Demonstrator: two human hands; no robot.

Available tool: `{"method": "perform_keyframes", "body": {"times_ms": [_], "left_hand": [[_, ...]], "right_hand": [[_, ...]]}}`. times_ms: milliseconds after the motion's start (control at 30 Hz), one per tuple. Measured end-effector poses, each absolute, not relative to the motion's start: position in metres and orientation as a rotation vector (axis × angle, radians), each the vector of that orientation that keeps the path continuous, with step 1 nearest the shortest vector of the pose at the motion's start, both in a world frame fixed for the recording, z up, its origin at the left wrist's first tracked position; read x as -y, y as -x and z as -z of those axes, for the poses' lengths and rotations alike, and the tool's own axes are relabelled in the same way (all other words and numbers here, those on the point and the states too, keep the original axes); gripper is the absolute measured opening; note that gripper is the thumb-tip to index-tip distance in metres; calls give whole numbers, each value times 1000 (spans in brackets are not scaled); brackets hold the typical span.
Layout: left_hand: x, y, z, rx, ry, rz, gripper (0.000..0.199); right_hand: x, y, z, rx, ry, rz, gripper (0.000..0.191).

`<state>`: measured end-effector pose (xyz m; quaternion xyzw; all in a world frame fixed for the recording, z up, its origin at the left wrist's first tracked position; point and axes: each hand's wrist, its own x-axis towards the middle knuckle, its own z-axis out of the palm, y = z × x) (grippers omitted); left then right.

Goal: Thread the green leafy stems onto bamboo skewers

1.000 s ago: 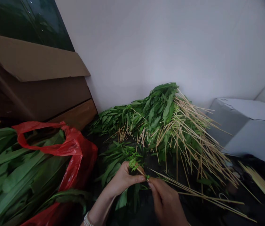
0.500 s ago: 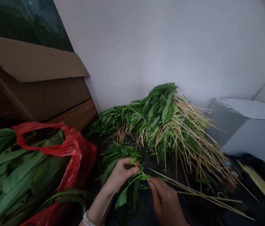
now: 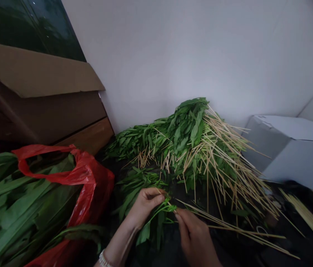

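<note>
My left hand (image 3: 147, 204) pinches one end of a thin wooden skewer (image 3: 169, 203) between thumb and fingers. My right hand (image 3: 194, 233) is closed on the other end, close to a bunch of green leaf stems (image 3: 166, 208) gathered around the stick. Leaves (image 3: 144, 234) from these stems hang down between the two hands. Just beyond my left hand lies a small heap of leafy greens (image 3: 135, 181) on the dark surface. Several loose skewers (image 3: 236, 226) extend to the right behind my right hand.
A large pile of leaves (image 3: 191, 118) with many skewers (image 3: 228, 148) sticking out lies against the wall. At left stand a red plastic bag (image 3: 100, 181) of long leaves (image 3: 23, 211) and a cardboard box (image 3: 47, 78). A white box (image 3: 297, 159) and a skewer bundle (image 3: 309, 215) are at right.
Both hands stay in nearly the same place. The green stem bit at my left fingertips shows less now, with more bare skewer tip visible there. The surroundings look the same.
</note>
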<state>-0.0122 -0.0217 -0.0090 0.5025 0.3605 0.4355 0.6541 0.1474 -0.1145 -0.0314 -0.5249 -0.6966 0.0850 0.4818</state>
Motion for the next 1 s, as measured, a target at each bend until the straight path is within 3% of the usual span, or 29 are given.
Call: {"method": "perform_keyframes", "body": {"times_ms": [200,300,400,533,733,867,1000], "left_hand": [[7,33,-2,-842,-1148,-1107,45],[-3,40,0,-1035,-1268,-1205,37],[-9,37,13,-1203,-1758,-1079,19],[-10,31,28,-1330,-2275,-828,19],[-6,27,25,-1421,-2465,-549,26],[-3,25,20,-1383,-2472,-526,18],[-5,26,24,-1345,-2411,-635,43]], "right_hand": [[116,-151,23,1764,1244,-481,22],[119,-150,21,1874,1181,-646,22],[121,-148,22,1930,1167,-686,21],[122,-147,22,1950,1174,-684,21],[121,-149,25,1967,1170,-673,20],[120,-149,27,1970,1161,-672,20],[120,-150,28,1967,1176,-661,20]]}}
